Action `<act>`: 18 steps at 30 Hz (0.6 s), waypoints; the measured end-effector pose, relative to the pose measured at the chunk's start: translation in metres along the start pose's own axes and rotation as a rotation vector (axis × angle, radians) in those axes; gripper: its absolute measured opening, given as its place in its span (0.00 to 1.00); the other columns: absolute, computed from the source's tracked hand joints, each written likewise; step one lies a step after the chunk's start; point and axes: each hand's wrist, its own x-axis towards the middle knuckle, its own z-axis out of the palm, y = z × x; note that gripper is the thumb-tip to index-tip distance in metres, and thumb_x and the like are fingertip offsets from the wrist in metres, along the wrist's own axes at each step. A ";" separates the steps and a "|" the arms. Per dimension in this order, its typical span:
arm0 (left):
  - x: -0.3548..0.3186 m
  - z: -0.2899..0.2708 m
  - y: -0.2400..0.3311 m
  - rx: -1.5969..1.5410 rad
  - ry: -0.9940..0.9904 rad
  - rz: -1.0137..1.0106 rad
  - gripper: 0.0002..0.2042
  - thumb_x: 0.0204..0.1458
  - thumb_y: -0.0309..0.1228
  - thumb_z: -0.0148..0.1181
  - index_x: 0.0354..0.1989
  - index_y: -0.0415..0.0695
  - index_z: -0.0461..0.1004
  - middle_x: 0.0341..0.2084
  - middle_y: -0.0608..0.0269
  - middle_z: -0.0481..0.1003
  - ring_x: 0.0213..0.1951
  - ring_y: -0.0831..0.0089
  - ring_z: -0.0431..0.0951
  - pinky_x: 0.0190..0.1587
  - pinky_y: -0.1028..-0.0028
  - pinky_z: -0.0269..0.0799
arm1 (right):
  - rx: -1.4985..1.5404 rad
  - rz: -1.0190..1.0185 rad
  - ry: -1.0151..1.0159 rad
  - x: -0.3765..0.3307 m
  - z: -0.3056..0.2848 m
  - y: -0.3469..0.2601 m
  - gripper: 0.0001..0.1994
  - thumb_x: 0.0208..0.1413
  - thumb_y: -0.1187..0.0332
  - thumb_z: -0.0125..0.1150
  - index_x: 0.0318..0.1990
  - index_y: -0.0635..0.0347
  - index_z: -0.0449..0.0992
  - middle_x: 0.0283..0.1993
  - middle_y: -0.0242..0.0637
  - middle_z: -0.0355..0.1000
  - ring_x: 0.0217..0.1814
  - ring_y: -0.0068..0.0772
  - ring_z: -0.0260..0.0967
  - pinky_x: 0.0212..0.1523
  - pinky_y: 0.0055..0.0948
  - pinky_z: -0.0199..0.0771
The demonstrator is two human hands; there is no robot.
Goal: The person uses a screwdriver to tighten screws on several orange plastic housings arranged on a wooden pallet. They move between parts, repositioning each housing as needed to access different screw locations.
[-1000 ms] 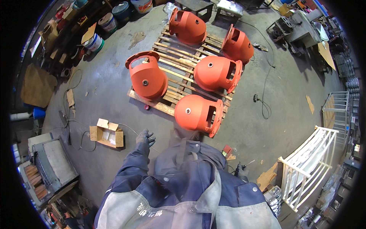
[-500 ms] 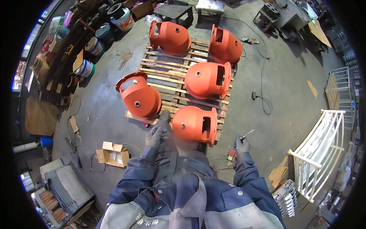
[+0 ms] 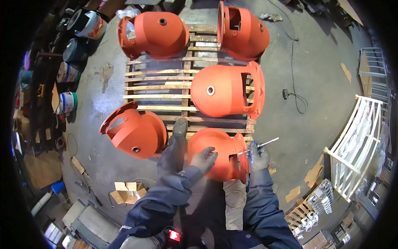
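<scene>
The nearest orange-red round housing (image 3: 211,141) lies on a wooden pallet, its flange and rectangular opening facing right. My gloved left hand (image 3: 203,161) is over this housing's near left side, its fingers loosely bent and apart with nothing seen in them; whether it touches the surface I cannot tell. My gloved right hand (image 3: 259,157) is closed round a thin metal rod (image 3: 269,142) beside the flange. One end of the rod points up to the right; the other reaches toward the housing's opening. Another orange-red housing (image 3: 143,133) sits tilted to the left, next to my foot.
The slatted pallet (image 3: 155,96) carries several more housings, including one (image 3: 224,90) just beyond. Paint buckets (image 3: 67,103) line the left side. An open cardboard box (image 3: 128,192) lies at lower left. A white metal rack (image 3: 352,145) stands right; a cable (image 3: 293,70) crosses the floor.
I am closer to the pallet and bent over the nearest housing. My left hand has moved right, over that housing; my right hand has brought the rod up beside its flange.
</scene>
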 end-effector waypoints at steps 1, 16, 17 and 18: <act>0.019 -0.002 -0.004 0.001 0.008 -0.034 0.26 0.67 0.40 0.63 0.68 0.39 0.72 0.38 0.62 0.83 0.32 0.76 0.83 0.36 0.73 0.80 | -0.079 -0.037 0.008 0.015 0.007 0.014 0.08 0.69 0.70 0.64 0.50 0.64 0.78 0.32 0.31 0.75 0.25 0.20 0.72 0.27 0.23 0.75; 0.145 0.035 -0.047 0.292 -0.013 0.424 0.24 0.64 0.35 0.66 0.65 0.37 0.73 0.46 0.53 0.85 0.38 0.64 0.87 0.43 0.66 0.82 | -0.496 -0.202 0.229 0.141 0.034 0.076 0.11 0.63 0.65 0.70 0.43 0.65 0.80 0.29 0.41 0.80 0.28 0.32 0.79 0.33 0.34 0.76; 0.147 0.037 -0.046 0.300 -0.007 0.437 0.24 0.63 0.34 0.67 0.65 0.38 0.73 0.46 0.53 0.85 0.38 0.64 0.87 0.43 0.66 0.82 | -0.556 -0.250 0.232 0.147 0.036 0.076 0.12 0.62 0.64 0.70 0.42 0.65 0.80 0.28 0.41 0.79 0.28 0.35 0.79 0.33 0.36 0.76; 0.149 0.039 -0.045 0.323 -0.008 0.405 0.24 0.63 0.34 0.67 0.64 0.38 0.73 0.46 0.53 0.84 0.38 0.64 0.87 0.43 0.66 0.82 | -0.613 -0.284 0.230 0.152 0.037 0.076 0.12 0.62 0.63 0.70 0.41 0.65 0.79 0.28 0.42 0.79 0.27 0.38 0.78 0.32 0.37 0.76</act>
